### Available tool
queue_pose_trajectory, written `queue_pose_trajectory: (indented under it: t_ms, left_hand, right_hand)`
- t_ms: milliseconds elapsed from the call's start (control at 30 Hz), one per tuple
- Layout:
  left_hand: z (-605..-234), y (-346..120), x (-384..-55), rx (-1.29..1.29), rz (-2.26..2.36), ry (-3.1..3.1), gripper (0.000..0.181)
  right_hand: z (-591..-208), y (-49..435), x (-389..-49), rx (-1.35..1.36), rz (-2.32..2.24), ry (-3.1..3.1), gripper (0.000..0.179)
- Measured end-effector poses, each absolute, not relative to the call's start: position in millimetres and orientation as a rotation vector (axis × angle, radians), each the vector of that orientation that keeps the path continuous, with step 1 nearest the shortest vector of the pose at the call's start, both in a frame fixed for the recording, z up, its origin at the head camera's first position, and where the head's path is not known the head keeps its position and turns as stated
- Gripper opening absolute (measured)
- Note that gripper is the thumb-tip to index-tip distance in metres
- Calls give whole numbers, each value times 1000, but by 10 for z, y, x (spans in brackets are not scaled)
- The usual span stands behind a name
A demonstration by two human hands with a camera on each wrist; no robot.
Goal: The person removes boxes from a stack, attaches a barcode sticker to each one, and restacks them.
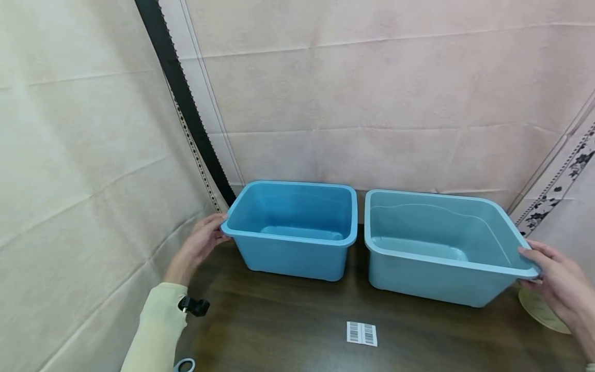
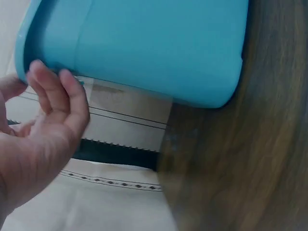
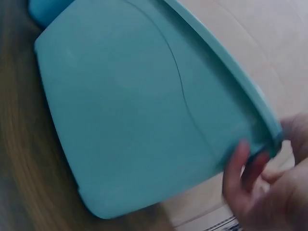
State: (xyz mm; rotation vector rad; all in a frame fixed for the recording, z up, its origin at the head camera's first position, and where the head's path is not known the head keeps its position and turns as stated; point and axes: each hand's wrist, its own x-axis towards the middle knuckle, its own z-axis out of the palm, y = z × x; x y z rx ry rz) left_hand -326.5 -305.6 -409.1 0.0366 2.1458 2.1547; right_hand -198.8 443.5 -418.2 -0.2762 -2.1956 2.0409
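I see the left hand (image 1: 203, 238) grip the blue tub (image 1: 293, 258), the right hand (image 1: 560, 279) the teal tub (image 1: 427, 279), fingers curled at the rims; nearby: pale disc (image 1: 541, 312), grey ring (image 1: 187, 360), barcode label (image 1: 362, 334).

Barcode label (image 1: 362, 334); pale cloth (image 1: 381, 93)

The left sleeve (image 1: 158, 325) is pale yellow-green; a small black device (image 1: 200, 308) sits at its cuff (image 1: 171, 295).

Dim, softly blurred wrist views.
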Motion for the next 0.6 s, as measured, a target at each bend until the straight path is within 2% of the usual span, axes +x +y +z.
queue_pose_trajectory:
  t_ms: [33, 100, 167, 267, 333, 433, 600]
  left_hand:
    - [-4072, -3060, -3248, 5, 2118, 2218, 34]
    - [-4008, -3038, -3192, -64, 1997, 2414, 43]
    - [-3930, -2987, -3116, -125, 1842, 2649, 52]
    - [-3809, -2846, -2986, -147, 1625, 3001, 55]
    - [-3733, -2710, -2895, -86, 1530, 3203, 52]
    - [-3625, -2436, -2750, 226, 1553, 3392, 39]
    - [-3507, -1893, -2407, 1080, 1582, 3340, 20]
  right_hand:
    - [-4122, 4363, -1985, -381, 1822, -2318, 27]
    - [-4000, 4213, -1963, -538, 1447, -2435, 50]
    - [-3906, 4036, -1917, -654, 1238, -2380, 65]
    - [-3815, 3774, -1832, -668, 1126, -2186, 61]
    - [-3778, 3611, -1759, -552, 1095, -2070, 54]
    - [-3716, 3396, -1644, -233, 915, -2007, 44]
    - [-3715, 2976, -1491, 298, 834, -1939, 35]
